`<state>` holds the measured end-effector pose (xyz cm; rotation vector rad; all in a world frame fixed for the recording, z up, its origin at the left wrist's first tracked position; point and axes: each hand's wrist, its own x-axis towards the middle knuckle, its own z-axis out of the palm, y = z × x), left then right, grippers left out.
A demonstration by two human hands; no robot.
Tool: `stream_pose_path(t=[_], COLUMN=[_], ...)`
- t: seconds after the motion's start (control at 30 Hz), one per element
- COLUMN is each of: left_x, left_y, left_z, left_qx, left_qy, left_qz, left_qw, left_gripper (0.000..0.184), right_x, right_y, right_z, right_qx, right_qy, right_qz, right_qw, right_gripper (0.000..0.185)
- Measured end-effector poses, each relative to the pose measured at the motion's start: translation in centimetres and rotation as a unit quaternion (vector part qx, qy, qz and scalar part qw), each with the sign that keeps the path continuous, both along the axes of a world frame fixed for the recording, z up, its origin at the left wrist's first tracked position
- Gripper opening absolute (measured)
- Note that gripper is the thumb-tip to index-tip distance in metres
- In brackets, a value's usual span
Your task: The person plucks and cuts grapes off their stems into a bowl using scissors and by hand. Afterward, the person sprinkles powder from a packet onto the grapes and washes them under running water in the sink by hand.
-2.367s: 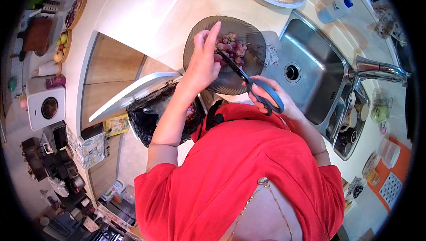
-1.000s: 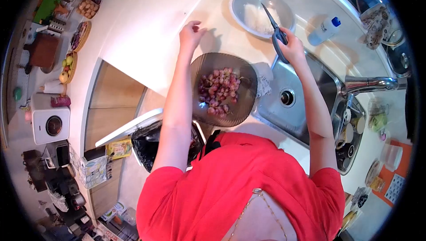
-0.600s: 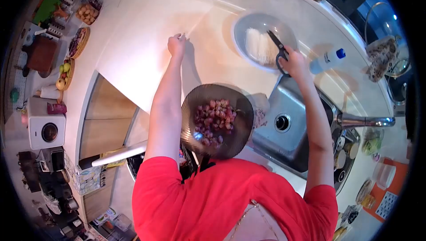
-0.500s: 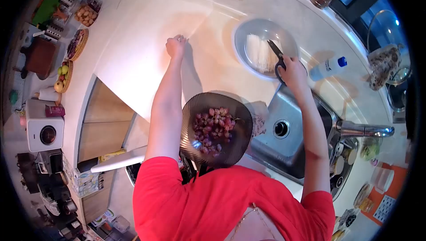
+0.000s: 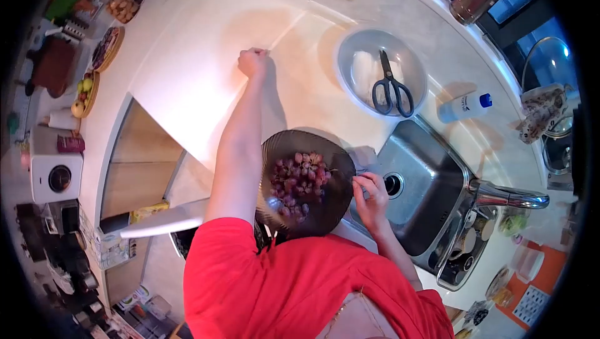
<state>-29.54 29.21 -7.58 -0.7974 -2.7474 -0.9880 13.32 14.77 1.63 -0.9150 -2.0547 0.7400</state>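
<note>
My left hand rests on the pale counter with its fingers curled closed; what they hold, if anything, is hidden. Beside the right rim of a dark, ribbed glass bowl, my right hand has its fingers drawn together near a thin greyish sheet. I cannot tell whether the fingers pinch that sheet or the bowl's edge. Red grapes fill the middle of the bowl. Black-handled scissors lie across a translucent basin, over bundles of white noodle-like strands.
A steel sink with a tap is at the right. Behind it stands a blue-capped bottle. Fruit baskets line the left counter edge, and a white flat panel juts out at lower left.
My right hand has let go of the scissors, which now lie across the basin. It has come down and toward me to the bowl's right side. My left hand stays nearly in place.
</note>
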Motion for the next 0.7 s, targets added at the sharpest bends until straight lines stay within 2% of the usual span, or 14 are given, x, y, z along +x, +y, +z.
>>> stream_pose_path(t=[0.03, 0.1, 0.13, 0.2, 0.27, 0.33, 0.4, 0.43, 0.47, 0.5, 0.53, 0.6, 0.67, 0.7], left_x=[0.5, 2.7, 4.6, 9.8, 16.1, 19.8, 22.0, 22.9, 23.7, 24.3, 24.7, 25.3, 25.5, 25.4], left_y=[-0.6, -1.5, -2.6, -6.7, -14.5, -21.2, -27.8, -31.0, -34.2, -37.2, -40.0, -44.9, -49.3, -50.9], left_z=[0.5, 2.2, 4.1, 9.2, 13.3, 15.1, 15.1, 14.7, 13.9, 12.6, 11.1, 9.2, 6.2, 4.2], left_qx=[0.001, 0.18, 0.18, 0.344, 0.366, 0.295, 0.267, 0.238, 0.209, 0.209, 0.21, 0.166, 0.093, 0.054], left_qy=[-0.001, -0.179, -0.181, -0.276, -0.23, -0.143, -0.101, -0.095, -0.09, -0.099, -0.107, -0.025, -0.062, -0.068], left_qz=[0.008, 0.006, 0.012, -0.064, -0.132, -0.188, -0.229, -0.212, -0.194, -0.163, -0.133, -0.072, 0.002, 0.014], left_qw=[1.0, 0.967, 0.967, 0.895, 0.892, 0.926, 0.931, 0.943, 0.954, 0.959, 0.963, 0.983, 0.994, 0.996], left_gripper=[0.013, 0.014, 0.014, 0.016, 0.011, 0.008, 0.009, 0.008, 0.007, 0.007, 0.007, 0.008, 0.009, 0.017], right_x=[0.3, 0.8, 0.9, 0.9, 0.9, 1.5, 1.5, 1.2, 1.1, 1.3, 1.0, 0.2, -0.2, -0.3], right_y=[-0.7, -0.6, -0.1, 0.8, 0.2, -1.0, -2.5, -3.5, -4.3, -4.7, -5.0, -5.8, -5.8, -6.0], right_z=[0.0, 0.2, 0.3, 0.1, 0.6, -0.9, -1.5, -1.5, -1.5, -2.2, -2.3, -2.5, -3.4, -3.2], right_qx=[0.011, 0.022, 0.034, -0.002, -0.108, -0.147, -0.184, -0.371, -0.543, -0.603, -0.603, -0.664, -0.672, -0.676], right_qy=[-0.008, -0.006, -0.002, 0.011, -0.002, -0.047, -0.085, -0.036, 0.012, 0.051, 0.051, 0.211, 0.192, 0.206], right_qz=[0.001, -0.001, -0.01, -0.025, -0.047, -0.047, -0.051, -0.028, -0.006, 0.047, 0.05, 0.137, 0.106, 0.126], right_qw=[1.0, 1.0, 0.999, 1.0, 0.993, 0.987, 0.978, 0.928, 0.84, 0.795, 0.794, 0.704, 0.707, 0.696], right_gripper=[0.02, 0.02, 0.02, 0.02, 0.03, 0.038, 0.046, 0.051, 0.055, 0.05, 0.05, 0.041, 0.043, 0.045])
